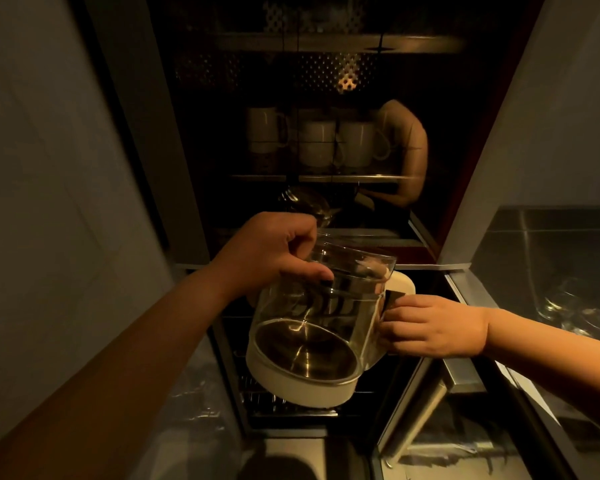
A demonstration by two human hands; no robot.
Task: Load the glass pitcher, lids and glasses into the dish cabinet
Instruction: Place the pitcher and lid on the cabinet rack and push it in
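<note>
item: glass pitcher (321,327), clear body, cream base and handle, tilted, carried in mid-air near the open dish cabinet (312,161). left hand (274,254): fingers curled over the rim, thumb outside, steadying the mouth. right hand (433,325): fingers wrapped round the handle, bearing the weight, likely. two-handed hold suits a heavy, fragile piece. wire rack (291,405) lies below the base, a probable landing place. white mugs (319,140) stand on a far shelf. glasses (572,306) wait on the desk (551,244) at right.
</note>
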